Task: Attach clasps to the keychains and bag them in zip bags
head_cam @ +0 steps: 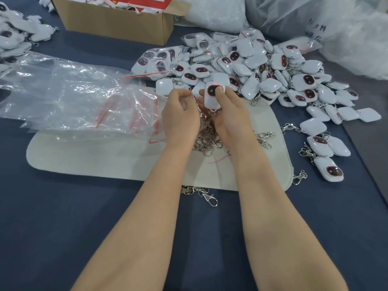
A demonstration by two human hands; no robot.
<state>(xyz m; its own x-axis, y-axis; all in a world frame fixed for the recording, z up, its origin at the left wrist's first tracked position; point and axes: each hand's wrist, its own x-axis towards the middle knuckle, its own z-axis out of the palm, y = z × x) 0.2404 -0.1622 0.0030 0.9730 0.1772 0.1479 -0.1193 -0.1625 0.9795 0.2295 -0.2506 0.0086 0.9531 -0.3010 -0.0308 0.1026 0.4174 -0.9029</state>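
Observation:
My right hand [227, 114] grips a white keychain [212, 97] with a dark red-rimmed face, thumb pressed on its front. My left hand [180, 114] is curled beside it and pinches something small at the fingertips, apparently a metal clasp, mostly hidden by the fingers. Below both hands lies a heap of silver clasps [206, 141] on a pale mat [105, 156]. A big pile of white keychains [262, 74] spreads behind and to the right. Clear zip bags [73, 97] with red seal lines lie to the left.
A cardboard box [117, 24] stands at the back left. Large plastic sacks [315, 22] fill the back right. Bagged keychains [19, 36] lie at the far left edge. Loose clasps [207, 196] lie at the mat's near edge. The table is dark blue [63, 227].

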